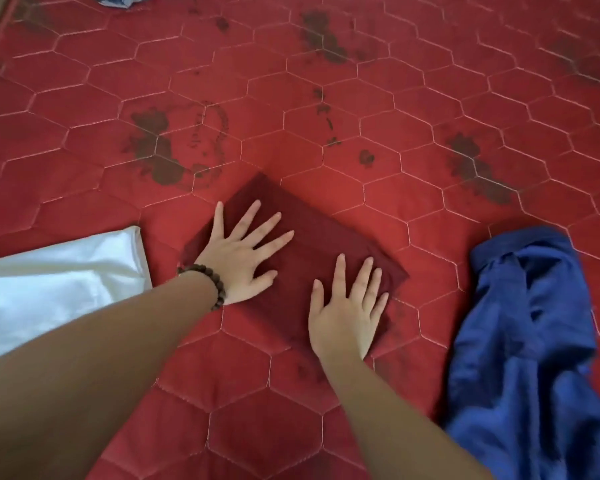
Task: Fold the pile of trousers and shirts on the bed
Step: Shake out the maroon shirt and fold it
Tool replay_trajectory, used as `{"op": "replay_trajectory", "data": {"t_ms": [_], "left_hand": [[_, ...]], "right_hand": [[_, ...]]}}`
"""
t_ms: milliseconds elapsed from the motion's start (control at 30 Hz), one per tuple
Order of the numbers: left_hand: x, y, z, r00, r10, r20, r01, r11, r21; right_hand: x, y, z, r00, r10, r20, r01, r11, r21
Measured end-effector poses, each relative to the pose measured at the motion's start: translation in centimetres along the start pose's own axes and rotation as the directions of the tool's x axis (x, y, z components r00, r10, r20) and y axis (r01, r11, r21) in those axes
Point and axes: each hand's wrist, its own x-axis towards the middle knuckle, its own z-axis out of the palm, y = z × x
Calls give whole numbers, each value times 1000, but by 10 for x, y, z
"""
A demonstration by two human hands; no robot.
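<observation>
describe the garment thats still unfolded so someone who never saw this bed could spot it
On the red quilted mattress, look right of the two hands pressing the folded maroon cloth. The blue garment lies there in a rumpled heap, the only blue, crumpled piece; the white fabric lies on the left.

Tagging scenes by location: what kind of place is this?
Probably a bedroom, on a bed: a red quilted mattress fills the view, both hands flatten a folded maroon garment on it, and an unfolded blue garment lies to its right.
</observation>
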Motion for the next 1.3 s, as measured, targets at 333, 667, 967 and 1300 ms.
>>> {"op": "replay_trajectory", "data": {"t_ms": [333, 667, 967, 1300], "left_hand": [[-55, 135, 6, 977, 213, -27, -214, 954, -208], [-36, 160, 8, 967, -150, -207, 61, 921, -385], [-54, 115, -62, 890, -377, 255, 280, 12, -960], [-102, 39, -147, 860, 62, 507, 378, -744, -550]], "right_hand": [[55, 99, -95, 675, -689, 262, 736, 608, -297], [83, 91, -67, 592, -779, 207, 794, 519, -316], [59, 57, -125, 796, -529, 294, 494, 848, 190], [49, -6, -250, 622, -526, 580, 31, 756, 653]]}}
